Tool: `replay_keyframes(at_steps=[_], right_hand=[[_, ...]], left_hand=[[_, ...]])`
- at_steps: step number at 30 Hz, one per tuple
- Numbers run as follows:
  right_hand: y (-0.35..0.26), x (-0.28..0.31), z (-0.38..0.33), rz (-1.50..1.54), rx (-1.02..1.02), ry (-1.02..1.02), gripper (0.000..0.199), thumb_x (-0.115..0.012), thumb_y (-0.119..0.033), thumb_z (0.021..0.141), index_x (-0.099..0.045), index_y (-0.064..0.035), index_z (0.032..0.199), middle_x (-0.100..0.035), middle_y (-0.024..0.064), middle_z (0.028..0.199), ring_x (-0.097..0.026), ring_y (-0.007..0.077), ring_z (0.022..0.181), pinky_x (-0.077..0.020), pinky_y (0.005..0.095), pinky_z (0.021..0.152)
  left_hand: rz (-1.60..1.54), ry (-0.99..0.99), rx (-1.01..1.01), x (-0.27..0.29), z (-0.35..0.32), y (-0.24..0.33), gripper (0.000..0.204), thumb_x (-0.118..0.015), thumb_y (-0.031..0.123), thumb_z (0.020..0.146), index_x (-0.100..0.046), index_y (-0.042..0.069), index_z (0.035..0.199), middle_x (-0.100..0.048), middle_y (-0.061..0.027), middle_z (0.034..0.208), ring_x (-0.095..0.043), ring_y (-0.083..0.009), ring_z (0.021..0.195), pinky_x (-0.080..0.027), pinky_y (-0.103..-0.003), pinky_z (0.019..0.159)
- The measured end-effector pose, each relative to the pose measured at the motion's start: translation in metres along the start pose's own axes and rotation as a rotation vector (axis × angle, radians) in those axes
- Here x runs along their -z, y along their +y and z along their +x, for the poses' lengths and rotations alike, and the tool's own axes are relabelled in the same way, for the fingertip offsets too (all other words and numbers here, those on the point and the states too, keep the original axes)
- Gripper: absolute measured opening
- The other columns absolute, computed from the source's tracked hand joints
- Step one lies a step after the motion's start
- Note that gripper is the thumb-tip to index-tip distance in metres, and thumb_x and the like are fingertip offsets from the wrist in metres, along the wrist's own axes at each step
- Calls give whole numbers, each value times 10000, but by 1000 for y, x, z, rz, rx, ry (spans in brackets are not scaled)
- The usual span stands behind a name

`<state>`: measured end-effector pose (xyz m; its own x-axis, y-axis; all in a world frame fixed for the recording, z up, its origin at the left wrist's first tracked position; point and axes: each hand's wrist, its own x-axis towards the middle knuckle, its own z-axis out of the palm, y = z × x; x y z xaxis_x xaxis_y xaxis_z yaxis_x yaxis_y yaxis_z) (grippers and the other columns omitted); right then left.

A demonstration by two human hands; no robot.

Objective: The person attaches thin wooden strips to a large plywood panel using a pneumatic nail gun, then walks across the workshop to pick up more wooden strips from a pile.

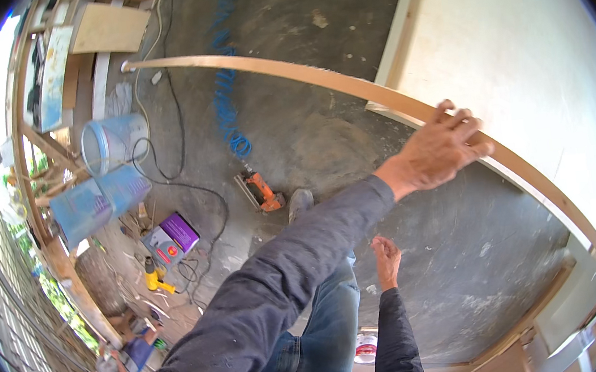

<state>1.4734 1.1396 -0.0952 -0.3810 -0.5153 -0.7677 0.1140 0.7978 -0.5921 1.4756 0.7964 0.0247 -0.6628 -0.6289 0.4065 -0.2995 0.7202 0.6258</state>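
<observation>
A long, narrow wooden strip (315, 75) runs from the upper left down to the right, looking curved in this wide view. My left hand (439, 148) reaches across to the right and has its fingers curled over the strip, beside a large white panel (516, 47). Lower down, my right hand (387, 262) hangs over the grey floor with nothing in it, its fingers loosely bent and the thumb apart. An orange nail gun (264, 192) lies on the floor left of my left forearm, joined to a coiled blue air hose (231, 106).
At the left stand a pale blue bucket (115, 141) and a blue-stained container (86, 212). Nearer lie a purple-and-grey box (171, 239) and a yellow power tool (156, 277). A dark cable (180, 118) loops over the floor. Timber framing (519, 319) borders the lower right.
</observation>
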Motion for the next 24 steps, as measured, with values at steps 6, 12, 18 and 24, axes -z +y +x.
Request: replay_keyframes(at_steps=[6, 12, 18, 24], right_hand=[[57, -49, 24, -218, 14, -172, 230, -642, -213, 928, -719, 4, 935, -697, 130, 859, -663, 168, 813, -518, 317, 732], [82, -194, 70, -642, 259, -440, 317, -621, -205, 927, -708, -63, 1197, -715, 182, 1135, -656, 378, 1111, -514, 447, 958], [114, -332, 101, -1220, 665, -589, 449, -678, -251, 899, -573, -33, 1277, -645, 177, 1254, -593, 355, 1204, -484, 482, 978], [127, -458, 105, -1221, 557, -471, 567, -727, -283, 892, -503, -3, 1331, -646, 180, 1269, -616, 349, 1188, -458, 521, 1008]], left_hand=[[-85, 149, 78, -1, -5, 4, 264, -547, 85, 1004, -670, 207, 1204, -602, -143, 1349, -501, -292, 1370, -218, -548, 1269], [-109, 301, 242, 35, -101, -2, 331, -621, 48, 933, -648, 124, 1253, -549, -193, 1461, -434, -367, 1446, -281, -538, 1219], [-121, 287, 926, 87, -394, -3, 326, -707, 43, 876, -710, 68, 1202, -637, -150, 1339, -583, -362, 1265, -456, -458, 1057], [-53, 114, 1664, 148, -607, 65, 272, -696, 79, 899, -675, 13, 1163, -683, -198, 1134, -651, -384, 1074, -510, -445, 931]])
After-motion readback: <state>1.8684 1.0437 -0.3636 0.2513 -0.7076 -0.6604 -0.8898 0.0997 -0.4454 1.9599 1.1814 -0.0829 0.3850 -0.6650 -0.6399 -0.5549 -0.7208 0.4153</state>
